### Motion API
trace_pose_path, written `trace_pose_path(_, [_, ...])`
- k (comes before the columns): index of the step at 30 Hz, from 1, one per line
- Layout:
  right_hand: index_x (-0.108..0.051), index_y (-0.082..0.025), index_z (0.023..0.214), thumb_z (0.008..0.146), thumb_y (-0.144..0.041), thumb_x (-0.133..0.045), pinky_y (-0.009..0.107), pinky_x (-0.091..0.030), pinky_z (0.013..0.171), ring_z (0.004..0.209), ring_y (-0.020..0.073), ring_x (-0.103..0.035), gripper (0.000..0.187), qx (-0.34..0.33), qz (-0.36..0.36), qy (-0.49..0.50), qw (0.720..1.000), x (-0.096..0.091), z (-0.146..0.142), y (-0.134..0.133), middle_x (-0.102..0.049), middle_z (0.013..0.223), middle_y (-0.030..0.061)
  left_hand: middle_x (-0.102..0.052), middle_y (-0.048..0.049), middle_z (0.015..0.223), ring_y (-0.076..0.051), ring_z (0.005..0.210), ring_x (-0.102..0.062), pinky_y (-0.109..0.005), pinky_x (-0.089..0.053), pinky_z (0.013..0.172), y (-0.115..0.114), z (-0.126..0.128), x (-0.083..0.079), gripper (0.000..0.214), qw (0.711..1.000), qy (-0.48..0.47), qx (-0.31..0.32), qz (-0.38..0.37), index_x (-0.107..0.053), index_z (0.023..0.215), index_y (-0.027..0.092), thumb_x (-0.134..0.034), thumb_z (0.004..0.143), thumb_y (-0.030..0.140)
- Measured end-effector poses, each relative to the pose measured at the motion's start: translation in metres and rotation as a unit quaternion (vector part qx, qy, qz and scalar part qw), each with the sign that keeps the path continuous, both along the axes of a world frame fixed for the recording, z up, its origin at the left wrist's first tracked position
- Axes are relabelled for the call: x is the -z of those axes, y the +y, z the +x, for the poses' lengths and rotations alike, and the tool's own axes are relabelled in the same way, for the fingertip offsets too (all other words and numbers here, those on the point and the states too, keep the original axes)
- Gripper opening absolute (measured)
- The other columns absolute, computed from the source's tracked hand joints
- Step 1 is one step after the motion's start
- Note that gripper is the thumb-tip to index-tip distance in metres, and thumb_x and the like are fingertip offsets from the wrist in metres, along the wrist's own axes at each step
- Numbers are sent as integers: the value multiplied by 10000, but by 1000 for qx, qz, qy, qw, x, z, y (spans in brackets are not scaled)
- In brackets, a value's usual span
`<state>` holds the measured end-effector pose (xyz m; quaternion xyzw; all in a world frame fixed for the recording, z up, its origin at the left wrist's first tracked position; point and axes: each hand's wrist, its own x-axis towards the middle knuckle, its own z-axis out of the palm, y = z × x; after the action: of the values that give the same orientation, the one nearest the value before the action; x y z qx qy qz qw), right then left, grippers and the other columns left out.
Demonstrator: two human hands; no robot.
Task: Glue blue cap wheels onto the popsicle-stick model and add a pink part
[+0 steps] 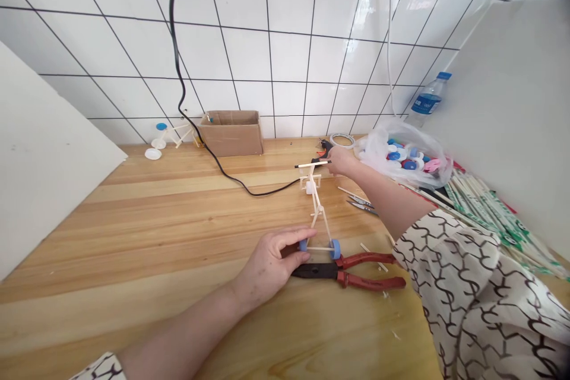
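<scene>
A small frame of thin wooden sticks (317, 208) stands on the wooden table (169, 231), with blue bottle-cap wheels (335, 248) at its near end. My left hand (271, 262) pinches the left wheel end of that frame, fingers closed on it. My right hand (342, 161) reaches to the far end and holds a black-tipped stick (312, 164) lying across the top of the frame, beside a black glue gun (324, 146).
Red-handled pliers (356, 270) lie just in front of the frame. Scissors (361, 203) lie to the right. A plastic bag of bottle caps (405, 157), a water bottle (428, 101), packs of chopsticks (485, 208), a cardboard box (234, 132), another stick model (165, 139) and a black cable (249, 189) surround it.
</scene>
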<state>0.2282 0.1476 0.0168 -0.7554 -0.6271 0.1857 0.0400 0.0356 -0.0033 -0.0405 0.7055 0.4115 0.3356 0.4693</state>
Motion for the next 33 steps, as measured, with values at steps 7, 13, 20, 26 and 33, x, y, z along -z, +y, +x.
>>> trace_pose_path(7, [-634,-130,673,741,-133,-562,218,-386,474,487,95,-462,99,-76,-41,121,989,-18,20,-68,-553,559,10,-695,-25,1104,-209,1050,-621,-345,-447,967,-1,0,-2,355,1000,1,6,19,-712,1003,252,-641,692,96])
trace_pose_path(13, [-669,-141,903,690,-326,-644,231,-414,609,675,121,-514,284,-175,-77,324,927,2,36,-110,-605,755,20,-687,-24,1122,-201,1072,-611,-342,-428,989,0,1,-1,362,1000,10,7,17,-701,1026,240,-639,698,99])
trace_pose_path(20, [-638,-134,777,738,-343,-595,224,-355,565,588,95,-440,216,-185,-89,337,919,12,19,-125,-522,643,-22,-686,-28,1124,-202,1067,-613,-326,-434,982,0,1,-1,369,999,14,8,33,-697,1038,229,-638,703,86])
trace_pose_path(26, [-577,-135,688,731,-303,-576,218,-329,531,548,88,-402,174,-191,-74,324,923,16,14,-129,-469,587,-38,-691,-33,1113,-199,1058,-618,-311,-440,975,1,1,-1,377,999,15,8,36,-695,1045,214,-643,701,70])
trace_pose_path(33, [-565,-136,700,748,-308,-541,220,-320,529,556,90,-389,181,-194,-72,319,925,15,13,-131,-462,603,-36,-688,-22,1122,-191,1060,-617,-319,-437,978,0,1,0,379,999,12,14,38,-692,1044,234,-638,707,70])
